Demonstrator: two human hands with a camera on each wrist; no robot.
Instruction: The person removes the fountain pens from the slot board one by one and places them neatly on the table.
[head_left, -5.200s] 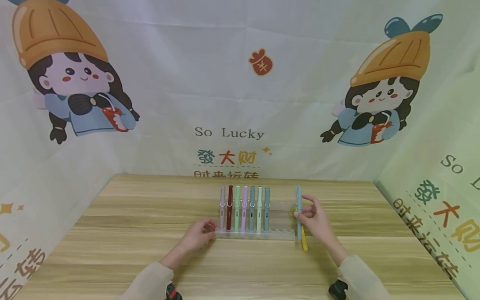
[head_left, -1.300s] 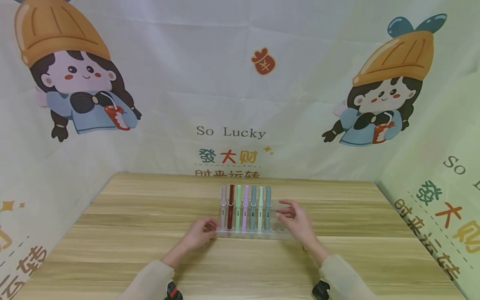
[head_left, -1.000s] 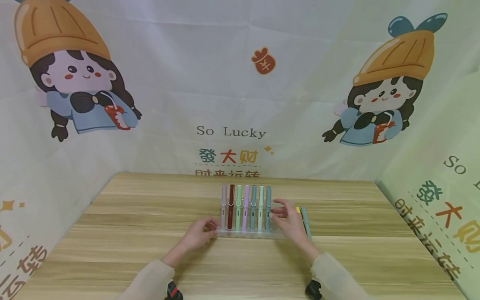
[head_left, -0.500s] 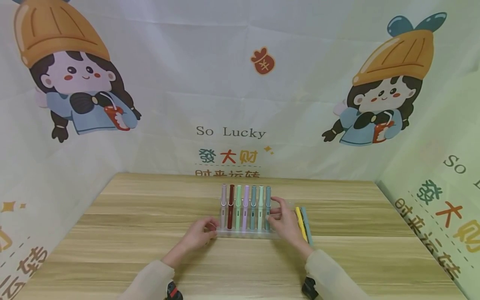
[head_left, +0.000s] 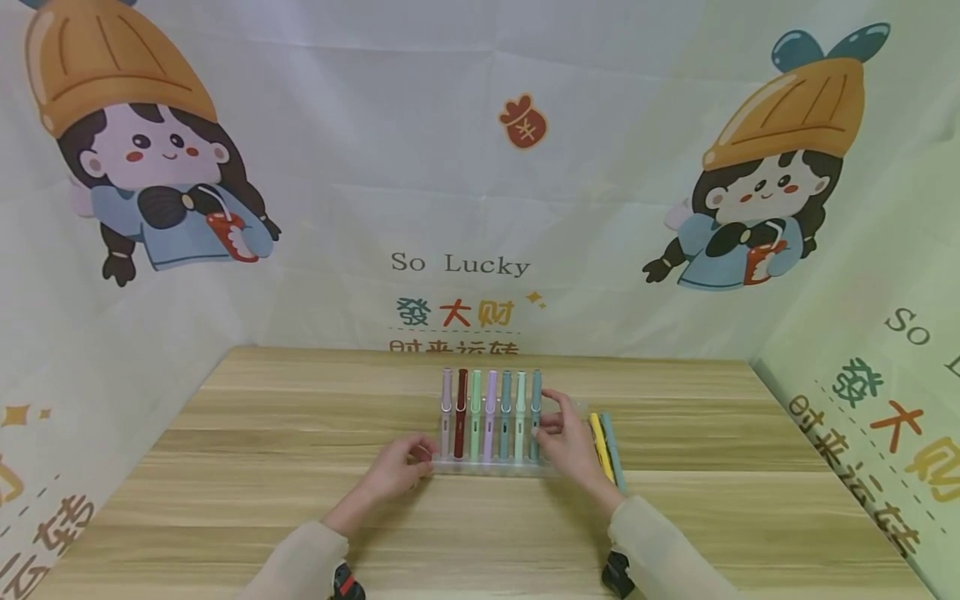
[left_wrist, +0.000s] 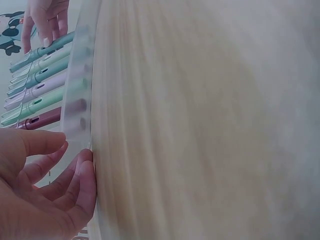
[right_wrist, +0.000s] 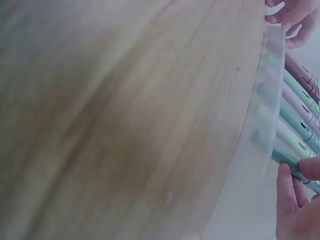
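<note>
A clear pen rack (head_left: pixel 495 469) holds a row of capped pens side by side, in mauve, dark red, greens, lilac and teal. My left hand (head_left: pixel 397 467) is at the rack's left end, thumb and fingertips pinching its edge in the left wrist view. My right hand (head_left: pixel 573 442) pinches the rightmost teal pen (head_left: pixel 536 387), which stands in its slot. In the right wrist view, thumb and index finger lie on either side of that teal pen (right_wrist: pixel 284 156). Part of the rack's right end is hidden behind this hand.
Right of the rack, a yellow pen (head_left: pixel 602 446) and a blue-teal pen (head_left: pixel 613 450) lie close together on the wooden table (head_left: pixel 300 417). A printed cloth (head_left: pixel 337 167) hangs behind and at both sides.
Earlier my right hand held a light blue pen right of the rack; a bluish pen now lies beside the yellow one. That hand moved left to the rightmost teal pen. Left hand stayed.
</note>
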